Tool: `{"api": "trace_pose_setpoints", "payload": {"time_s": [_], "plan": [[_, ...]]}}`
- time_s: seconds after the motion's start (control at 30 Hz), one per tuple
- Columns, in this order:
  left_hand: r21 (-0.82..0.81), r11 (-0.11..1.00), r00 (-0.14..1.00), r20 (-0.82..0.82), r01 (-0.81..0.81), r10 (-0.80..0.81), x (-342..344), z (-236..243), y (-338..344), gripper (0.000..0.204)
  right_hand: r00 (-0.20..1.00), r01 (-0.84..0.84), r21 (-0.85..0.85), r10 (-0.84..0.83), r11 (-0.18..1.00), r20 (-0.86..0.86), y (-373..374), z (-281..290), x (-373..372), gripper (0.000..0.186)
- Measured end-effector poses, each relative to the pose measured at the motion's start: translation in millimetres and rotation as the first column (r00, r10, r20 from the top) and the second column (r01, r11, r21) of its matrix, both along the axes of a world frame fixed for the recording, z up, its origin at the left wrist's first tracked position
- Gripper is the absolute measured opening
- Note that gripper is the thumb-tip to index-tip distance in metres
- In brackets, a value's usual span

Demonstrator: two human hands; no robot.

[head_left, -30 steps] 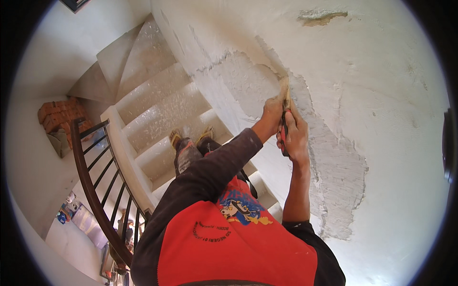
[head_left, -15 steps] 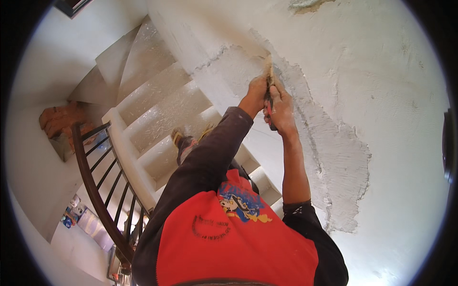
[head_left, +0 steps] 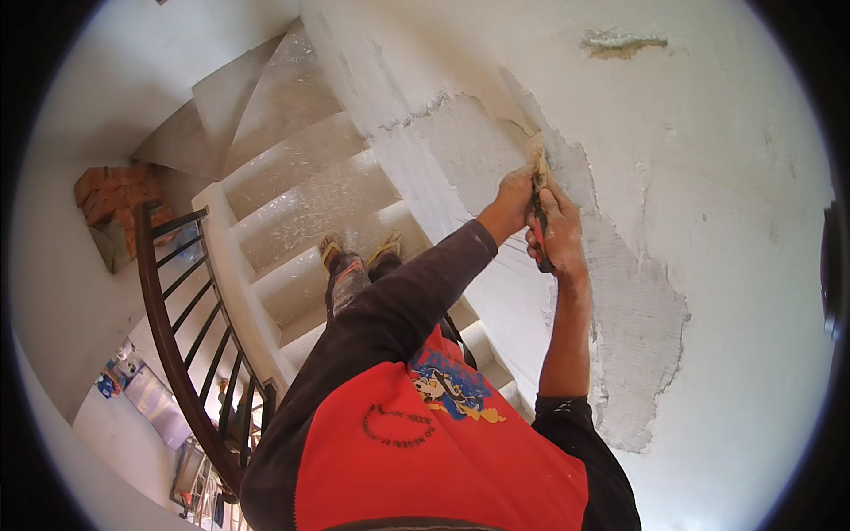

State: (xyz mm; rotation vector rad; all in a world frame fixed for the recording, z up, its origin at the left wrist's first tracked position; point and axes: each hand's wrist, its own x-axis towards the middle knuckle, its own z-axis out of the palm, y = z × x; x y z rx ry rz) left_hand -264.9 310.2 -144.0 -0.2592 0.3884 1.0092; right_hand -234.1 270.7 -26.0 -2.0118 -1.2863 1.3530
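My right hand [head_left: 561,232] is closed around the red and black handle of a scraper [head_left: 541,232]. My left hand [head_left: 512,200] is closed at the scraper's neck, close beside the right hand, its fingertips partly hidden. Pale, dusty residue seems to coat the blade, which points up and away from me. The blade's tip meets the wall at a rough grey patch [head_left: 633,327] where the white surface layer is gone. Ragged edges of the white layer border this patch.
Below my hands on the left, concrete stairs [head_left: 301,203] hold scattered pale flakes, and my sandalled feet stand there. A dark railing [head_left: 168,310] curves along the far left. Bricks [head_left: 119,199] are stacked behind it. Another chipped spot [head_left: 622,44] shows higher on the wall.
The view has shifted, so hands and wall patch appear farther right and lower. Against the wall, the scraper tip sits slightly lower on the patch. Both hands keep their grip.
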Motion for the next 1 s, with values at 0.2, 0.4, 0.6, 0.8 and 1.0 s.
{"api": "trace_pose_setpoints", "payload": {"time_s": [0.2,0.4,0.6,0.8,1.0], "plan": [[0.106,0.979,0.939,-0.318,0.175,-0.134,-13.0,-41.7,30.1,0.046,0.993,0.092,-0.093,-0.099,0.991,-0.070,26.5,-26.3,-13.2,0.036],[0.119,0.991,0.994,-0.099,0.054,-0.042,-24.7,-67.7,53.6,0.045,0.993,0.095,-0.026,-0.097,0.995,-0.070,37.5,-47.2,-31.6,0.029],[-0.034,0.999,0.980,-0.197,0.008,-0.014,6.8,-56.7,39.9,0.055,0.999,0.035,0.020,-0.035,0.999,-0.005,21.7,-26.6,-26.9,0.031],[0.555,0.743,-0.087,-0.776,0.375,0.624,3.8,-112.9,104.8,0.088,1.000,0.015,-0.019,-0.016,1.000,-0.020,80.6,-69.4,-31.3,0.028],[0.070,0.992,0.710,-0.693,-0.102,0.122,-67.2,-104.4,136.7,0.050,0.954,-0.256,-0.084,0.237,0.963,-0.183,123.7,-95.1,-73.6,0.035]]}}
